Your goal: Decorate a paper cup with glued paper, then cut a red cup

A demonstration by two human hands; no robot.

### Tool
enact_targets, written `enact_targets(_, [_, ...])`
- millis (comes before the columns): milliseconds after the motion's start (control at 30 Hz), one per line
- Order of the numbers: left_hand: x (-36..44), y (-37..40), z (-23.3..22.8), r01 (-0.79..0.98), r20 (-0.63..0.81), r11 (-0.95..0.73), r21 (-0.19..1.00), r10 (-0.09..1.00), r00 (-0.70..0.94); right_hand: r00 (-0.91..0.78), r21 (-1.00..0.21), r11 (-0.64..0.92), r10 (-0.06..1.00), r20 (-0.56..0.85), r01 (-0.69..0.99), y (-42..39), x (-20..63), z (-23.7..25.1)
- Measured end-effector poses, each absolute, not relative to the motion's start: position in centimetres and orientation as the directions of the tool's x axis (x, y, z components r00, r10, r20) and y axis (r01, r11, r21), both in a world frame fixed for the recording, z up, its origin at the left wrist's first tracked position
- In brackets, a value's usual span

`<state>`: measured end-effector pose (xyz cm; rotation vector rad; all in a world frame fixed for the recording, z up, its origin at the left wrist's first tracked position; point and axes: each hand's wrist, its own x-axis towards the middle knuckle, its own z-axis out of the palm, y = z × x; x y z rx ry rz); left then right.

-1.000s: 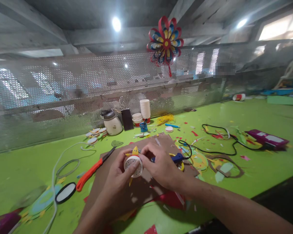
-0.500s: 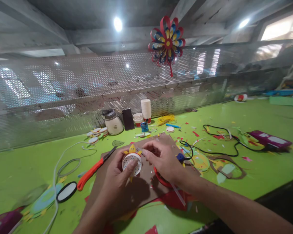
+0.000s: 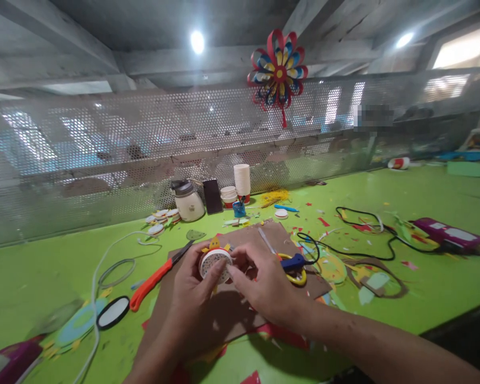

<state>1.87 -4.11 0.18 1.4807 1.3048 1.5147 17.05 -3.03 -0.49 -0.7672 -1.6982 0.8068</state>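
My left hand (image 3: 190,293) holds a small white paper cup (image 3: 214,264) with its round dotted base turned toward me. Yellow paper petals (image 3: 214,244) stick out above the cup's far edge. My right hand (image 3: 264,285) pinches the cup's right side with its fingertips. Both hands hover over a brown cardboard sheet (image 3: 282,237) lying on the green table (image 3: 416,288).
A blue glue gun (image 3: 294,262) with a black cord (image 3: 364,253) lies just right of my hands, a yellow ring under it. An orange-handled knife (image 3: 154,277) lies to the left. A jar (image 3: 189,202), stacked cups (image 3: 242,181) and paper scraps sit behind. A perforated metal screen (image 3: 104,160) backs the table.
My right hand has shifted back against the cup's right side. The view has drifted slightly, and the red paper under my wrist is mostly covered now.
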Motion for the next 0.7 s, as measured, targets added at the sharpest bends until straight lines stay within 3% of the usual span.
enact_targets(200, [2.8, -4.5, 0.8, 0.170, 0.282, -0.263, 0.950, 0.954, -0.099, -0.206, -0.811, 0.562, 0.823, 0.529, 0.162, -2.5, 16.8, -1.1])
enact_targets(533, [2.7, -4.4, 0.6, 0.117, 0.260, -0.249, 0.961, 0.962, -0.084, -0.166, -0.682, 0.645, 0.757, 0.632, 0.344, -2.0, 16.9, -1.6])
enact_targets(700, [2.7, -4.3, 1.2, 0.072, 0.284, -0.281, 0.957, 0.958, -0.029, -0.305, -0.462, 0.744, 0.637, 0.708, 0.483, -2.8, 17.3, -0.9])
